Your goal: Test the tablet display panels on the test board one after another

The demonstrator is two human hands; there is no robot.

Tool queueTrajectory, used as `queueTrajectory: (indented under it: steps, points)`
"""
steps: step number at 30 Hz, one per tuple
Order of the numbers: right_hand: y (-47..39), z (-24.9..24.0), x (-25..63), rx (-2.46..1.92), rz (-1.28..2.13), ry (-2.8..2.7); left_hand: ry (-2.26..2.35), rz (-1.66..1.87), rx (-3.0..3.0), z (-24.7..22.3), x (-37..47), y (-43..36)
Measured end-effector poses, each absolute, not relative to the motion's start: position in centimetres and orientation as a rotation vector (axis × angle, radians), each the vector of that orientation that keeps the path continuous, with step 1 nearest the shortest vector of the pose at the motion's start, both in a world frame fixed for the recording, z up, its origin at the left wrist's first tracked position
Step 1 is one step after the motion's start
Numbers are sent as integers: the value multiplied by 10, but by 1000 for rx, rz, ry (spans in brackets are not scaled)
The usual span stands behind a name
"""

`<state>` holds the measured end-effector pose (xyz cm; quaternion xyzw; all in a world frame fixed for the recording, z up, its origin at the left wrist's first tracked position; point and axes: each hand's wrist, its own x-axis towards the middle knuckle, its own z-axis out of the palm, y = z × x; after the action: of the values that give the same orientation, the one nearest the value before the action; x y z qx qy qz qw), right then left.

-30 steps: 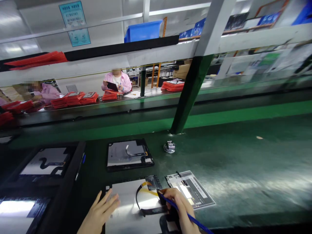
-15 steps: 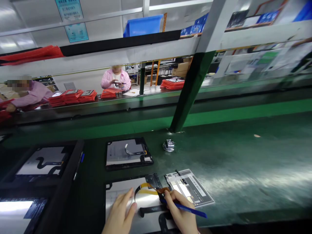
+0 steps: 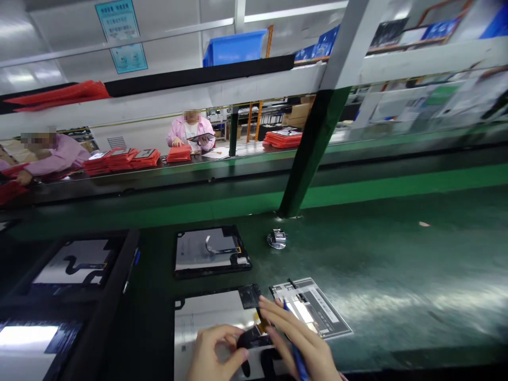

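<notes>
A silver-backed display panel (image 3: pixel 206 312) with a black edge lies in front of me. Over it, my left hand (image 3: pixel 216 352) pinches a black ribbon cable (image 3: pixel 250 337) between thumb and fingers. The fingertips of my right hand (image 3: pixel 299 338) rest by the cable's orange end (image 3: pixel 262 327). Tucked within that hand is a slim blue stick tool (image 3: pixel 299 364), its lower part slanting toward the front edge. Right of the panel, a flat board with white and grey printed parts (image 3: pixel 317 307) lies partly behind my right hand. Fingers hide some of the cable.
A second panel (image 3: pixel 188 258) lies behind the first, with a small metal block on a round base (image 3: pixel 277 239) to its right. Black trays (image 3: pixel 115 286) with panels stand left. A dark green post (image 3: pixel 307 164) rises from the bench. Two co-workers sit across, near red stacks (image 3: pixel 119 160).
The cable, which arched up in a loop, is now lower in my left fingers. My right hand has flattened over the panel, and the blue stick has swung from sideways to steeper.
</notes>
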<state>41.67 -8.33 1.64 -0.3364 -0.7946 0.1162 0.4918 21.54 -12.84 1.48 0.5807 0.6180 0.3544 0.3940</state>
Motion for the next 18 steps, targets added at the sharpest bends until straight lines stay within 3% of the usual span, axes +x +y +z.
queueTrajectory:
  steps: [3,8,18]
  points:
    - [-72,28,415,-595,248,-2272,1563,848,1610,14,218,-130]
    - [-68,33,410,-623,316,-2427,1524,758,1825,15,221,-126]
    - [-71,15,413,-621,42,-2230,1506,711,1783,7,212,-126]
